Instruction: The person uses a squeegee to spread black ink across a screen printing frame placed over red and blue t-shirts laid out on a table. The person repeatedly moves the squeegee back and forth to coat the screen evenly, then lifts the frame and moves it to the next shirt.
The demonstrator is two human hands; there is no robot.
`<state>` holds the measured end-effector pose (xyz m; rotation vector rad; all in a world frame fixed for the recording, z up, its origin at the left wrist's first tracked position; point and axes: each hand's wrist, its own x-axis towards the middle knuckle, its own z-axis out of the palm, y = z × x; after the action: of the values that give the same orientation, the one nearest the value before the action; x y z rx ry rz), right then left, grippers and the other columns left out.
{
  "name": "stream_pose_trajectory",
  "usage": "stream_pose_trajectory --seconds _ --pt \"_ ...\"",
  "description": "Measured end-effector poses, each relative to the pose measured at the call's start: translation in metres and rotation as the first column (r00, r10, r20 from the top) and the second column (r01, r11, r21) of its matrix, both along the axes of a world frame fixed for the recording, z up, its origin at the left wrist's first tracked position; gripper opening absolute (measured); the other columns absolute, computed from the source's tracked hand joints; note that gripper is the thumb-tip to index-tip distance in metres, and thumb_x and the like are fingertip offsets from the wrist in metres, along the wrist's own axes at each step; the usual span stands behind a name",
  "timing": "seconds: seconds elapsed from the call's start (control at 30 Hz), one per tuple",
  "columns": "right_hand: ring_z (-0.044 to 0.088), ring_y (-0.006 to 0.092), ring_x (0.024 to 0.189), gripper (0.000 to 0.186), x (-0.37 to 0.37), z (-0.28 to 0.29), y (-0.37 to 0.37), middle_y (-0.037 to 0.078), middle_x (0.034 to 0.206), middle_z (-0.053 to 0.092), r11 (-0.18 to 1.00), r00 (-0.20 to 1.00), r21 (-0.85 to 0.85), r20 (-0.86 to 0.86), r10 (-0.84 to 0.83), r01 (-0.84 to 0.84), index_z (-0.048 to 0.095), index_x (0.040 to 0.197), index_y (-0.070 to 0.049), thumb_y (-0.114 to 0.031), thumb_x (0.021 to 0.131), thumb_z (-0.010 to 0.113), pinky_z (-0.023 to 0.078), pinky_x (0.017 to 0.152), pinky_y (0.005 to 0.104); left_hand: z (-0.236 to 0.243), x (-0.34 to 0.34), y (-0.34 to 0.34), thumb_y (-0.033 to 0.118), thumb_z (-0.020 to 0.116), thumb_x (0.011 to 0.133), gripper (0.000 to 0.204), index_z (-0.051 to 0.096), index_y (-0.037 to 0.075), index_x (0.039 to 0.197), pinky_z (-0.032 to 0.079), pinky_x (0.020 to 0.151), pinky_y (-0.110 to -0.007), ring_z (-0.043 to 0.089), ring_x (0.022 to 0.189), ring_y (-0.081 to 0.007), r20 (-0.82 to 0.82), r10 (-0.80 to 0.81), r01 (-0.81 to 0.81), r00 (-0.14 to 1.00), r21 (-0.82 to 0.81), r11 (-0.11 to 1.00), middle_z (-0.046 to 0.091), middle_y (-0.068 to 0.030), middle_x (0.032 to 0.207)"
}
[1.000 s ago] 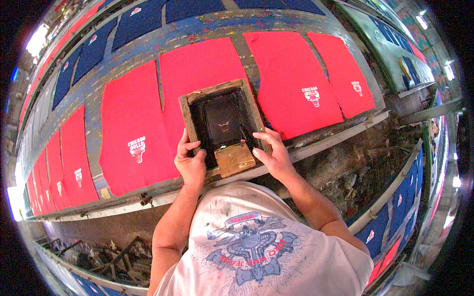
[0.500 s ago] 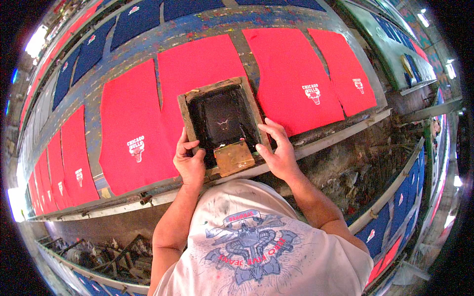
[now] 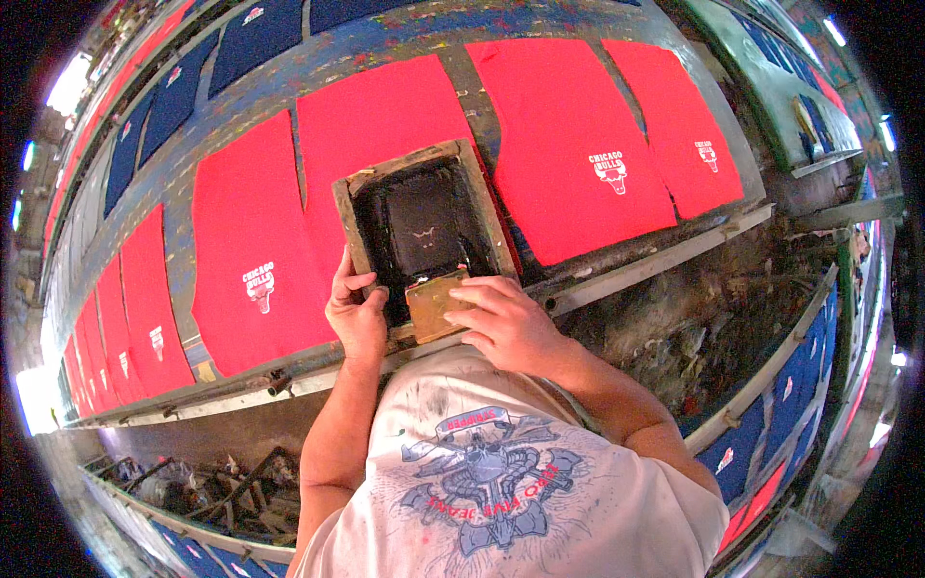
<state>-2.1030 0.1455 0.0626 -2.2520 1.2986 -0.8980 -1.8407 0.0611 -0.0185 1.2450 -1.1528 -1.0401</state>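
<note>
A small wooden printing screen [image 3: 488,210] with a dark mesh lies over a red fabric panel [image 3: 385,106] in front of me. A faint bull-horn outline shows in the mesh. My left hand [image 3: 356,316] grips the frame's lower left side, its thumb bent inward. At the near end of the frame leans a flat, yellow-brown squeegee [image 3: 434,304]. The fingers of my right hand [image 3: 509,323] are bent onto its right edge; the thumb side is partly hidden. Under the screen, the panel's lower part cannot be seen.
Printed red panels [image 3: 246,260] lie on both sides along the paint-spotted table [image 3: 260,106]. Dark blue panels [image 3: 255,43] line its far side. A metal rail [image 3: 665,255] runs along the near edge. Another rack with blue panels [image 3: 732,448] stands at lower right.
My right hand has left the frame's right side and moved left onto the squeegee. My left hand keeps its hold on the frame. The whole view has shifted slightly.
</note>
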Motion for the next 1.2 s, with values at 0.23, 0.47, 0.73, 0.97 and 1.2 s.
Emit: stream_pose_trajectory --seconds 0.23,0.47,0.73,0.97,1.2 --pt "0.065 0.0336 0.129 0.038 0.009 0.0 -0.019 0.011 0.135 0.073 0.995 0.993 -0.09 -0.111 0.043 -0.053 0.079 0.129 -0.007 -0.012 0.092 0.07 0.053 0.114 0.0494 -0.002 0.004 0.002 -0.019 0.074 0.081 0.047 0.075 0.0 0.123 0.043 0.13 -0.045 0.056 0.155 -0.0326 -0.042 -0.045 0.046 0.998 0.026 0.999 0.051 -0.0224 0.174" --pt "0.069 0.0329 0.113 0.041 0.023 0.016 -0.037 0.013 0.118 0.078 0.998 0.974 -0.046 -0.224 -0.044 0.035 0.076 0.132 -0.003 -0.01 0.092 0.069 0.057 0.103 0.0468 0.039 0.026 -0.01 0.005 0.079 0.094 0.052 0.069 -0.002 0.145 0.045 0.126 -0.054 0.053 0.152 -0.0431 0.777 -0.066 0.341 0.626 -0.197 0.919 0.056 -0.021 0.168" --pt "0.072 0.0451 0.103 0.036 0.032 0.023 -0.048 0.023 0.106 0.074 0.852 0.833 -0.098 -0.177 -0.523 0.514 0.071 0.13 0.001 -0.008 0.095 0.07 0.059 0.093 0.0551 0.071 0.05 -0.035 0.009 0.075 0.087 0.051 0.074 0.001 0.138 0.049 0.117 -0.052 0.057 0.143 -0.041 0.937 -0.155 0.567 0.313 -0.054 0.822 0.062 -0.0153 0.159" --pt "0.074 0.0494 0.105 0.039 0.05 0.008 -0.062 0.027 0.112 0.074 0.736 0.709 -0.003 -0.262 -0.654 0.677 0.07 0.126 0.004 -0.013 0.092 0.07 0.06 0.094 0.0593 0.074 0.056 -0.052 0.009 0.068 0.094 0.041 0.079 0.007 0.133 0.053 0.113 -0.051 0.065 0.131 -0.0373 0.951 -0.192 0.62 0.241 0.001 0.785 0.069 -0.0142 0.151" --pt "0.073 0.0517 0.102 0.026 0.07 0.007 -0.067 0.029 0.108 0.073 0.668 0.639 0.01 -0.303 -0.707 0.744 0.069 0.114 0.001 -0.015 0.094 0.071 0.059 0.091 0.0613 0.064 0.059 -0.053 0.01 0.065 0.096 0.04 0.079 0.008 0.133 0.053 0.109 -0.051 0.069 0.123 -0.0351 0.95 -0.152 0.633 0.273 -0.059 0.772 0.071 -0.0124 0.15"
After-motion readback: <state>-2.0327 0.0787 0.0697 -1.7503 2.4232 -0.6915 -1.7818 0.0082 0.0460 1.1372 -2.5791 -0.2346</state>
